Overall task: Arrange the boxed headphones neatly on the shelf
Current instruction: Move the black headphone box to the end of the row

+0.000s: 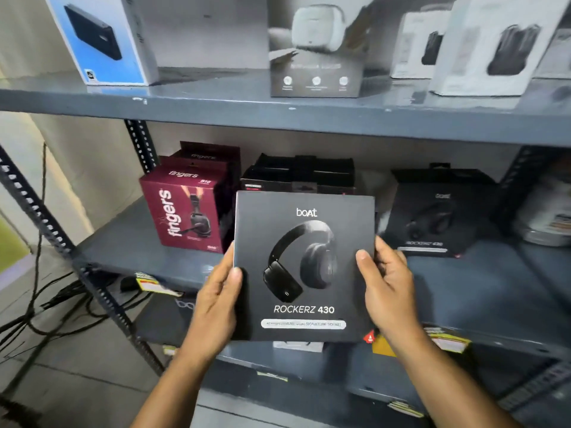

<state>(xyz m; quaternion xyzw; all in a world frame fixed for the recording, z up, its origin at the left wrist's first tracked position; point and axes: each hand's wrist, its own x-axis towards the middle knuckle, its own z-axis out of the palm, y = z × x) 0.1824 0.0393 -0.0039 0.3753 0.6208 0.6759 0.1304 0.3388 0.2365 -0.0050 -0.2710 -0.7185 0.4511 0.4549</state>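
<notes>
1. I hold the black boAt Rockerz 430 box (304,267) upright, left hand (216,301) and right hand (391,285) gripping its side edges.
2. Maroon Fingers boxes (185,208) stand on the grey shelf (139,245) behind-left.

Two arms come up from the bottom of the picture. Both are bare, with no sleeves showing up to the edge. The left hand (217,299) has no ring, no watch and no glove. The right hand (387,287) is bare too, with nothing on the wrist. The thumbs show short, plain nails with no paint. The fingers are mostly hidden, so only a few tips can be seen.
</notes>
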